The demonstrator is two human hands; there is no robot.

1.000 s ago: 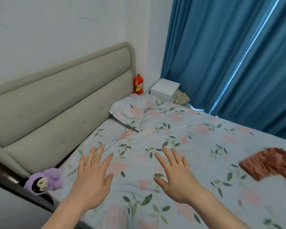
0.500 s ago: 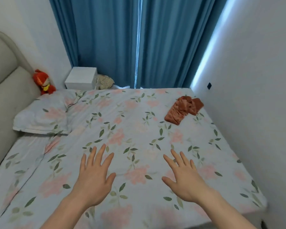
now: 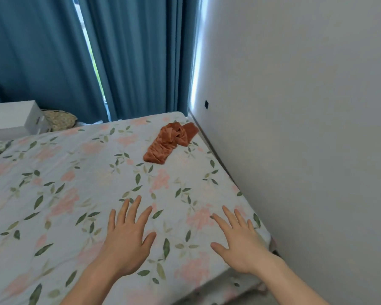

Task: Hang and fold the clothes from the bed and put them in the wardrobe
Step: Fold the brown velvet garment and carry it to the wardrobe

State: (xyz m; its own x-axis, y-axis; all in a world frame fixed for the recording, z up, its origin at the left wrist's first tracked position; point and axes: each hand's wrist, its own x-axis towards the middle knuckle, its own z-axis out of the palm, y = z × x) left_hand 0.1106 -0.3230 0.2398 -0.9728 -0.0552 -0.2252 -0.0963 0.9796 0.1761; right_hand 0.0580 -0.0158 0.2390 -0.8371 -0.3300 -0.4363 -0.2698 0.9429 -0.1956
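- Head view: we see our left hand [image 3: 128, 241] stretched out palm down above the bed [image 3: 53, 194], fingers straight and spread, holding nothing.
- Our right hand [image 3: 240, 245] reaches forward likewise, fingers straight and fanned, empty, near the bed's right edge by the white wall [image 3: 306, 106].
- The rust-orange garment [image 3: 169, 142] lies crumpled on the floral sheet near the far right corner of the bed, just beside the wall and well apart from both hands.
- Blue curtains [image 3: 141, 56] hang behind the bed, with a bright narrow gap between two panels.
- At far left we see a white box [image 3: 13, 119] beyond the mattress, a patterned cushion [image 3: 58, 119] just beside it.
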